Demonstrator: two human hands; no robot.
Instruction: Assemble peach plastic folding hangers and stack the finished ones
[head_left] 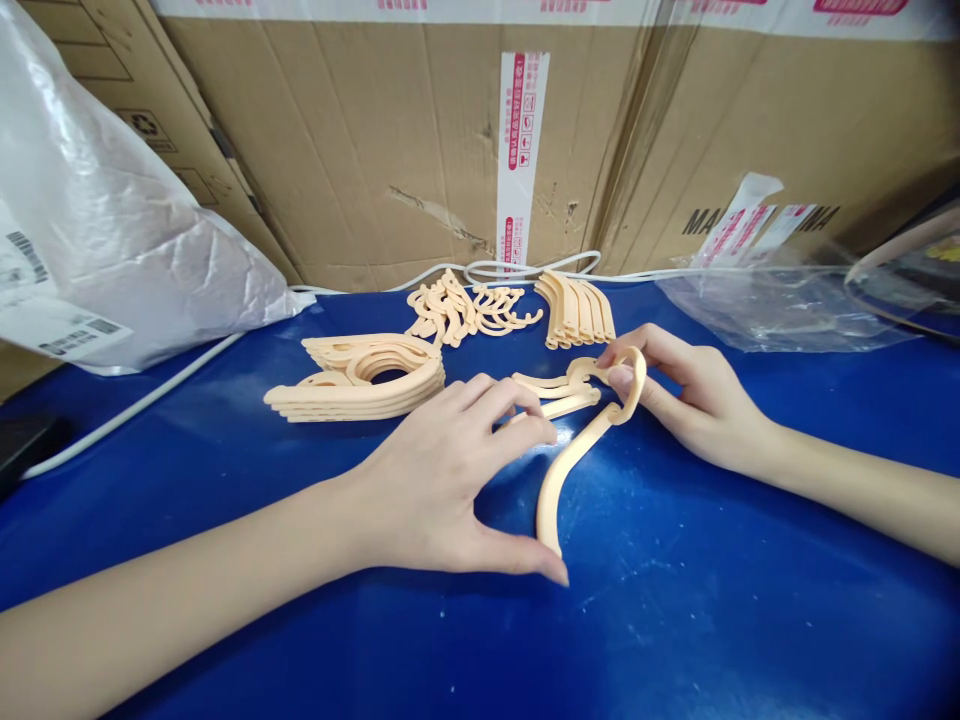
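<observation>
My right hand [694, 395] pinches the hook end of a cream plastic folding clothes hanger [574, 462] on the blue tabletop. One of the hanger's arms curves down toward me, and other arm pieces lie farther back, partly hidden by fingers. My left hand [450, 470] is spread wide over the left side of the hanger. Its thumb tip is at the lower end of the near arm; whether they touch I cannot tell. Left of that hand sits a stack of cream hangers [367, 385], folded and neatly layered.
Behind are a pile of loose cream hook parts [450, 310] and a row of curved arm parts [576, 308]. A white cable [525, 268] runs along cardboard boxes [375, 130]. A clear plastic bag [780, 305] lies right; a silver padded bag [127, 220] leans left.
</observation>
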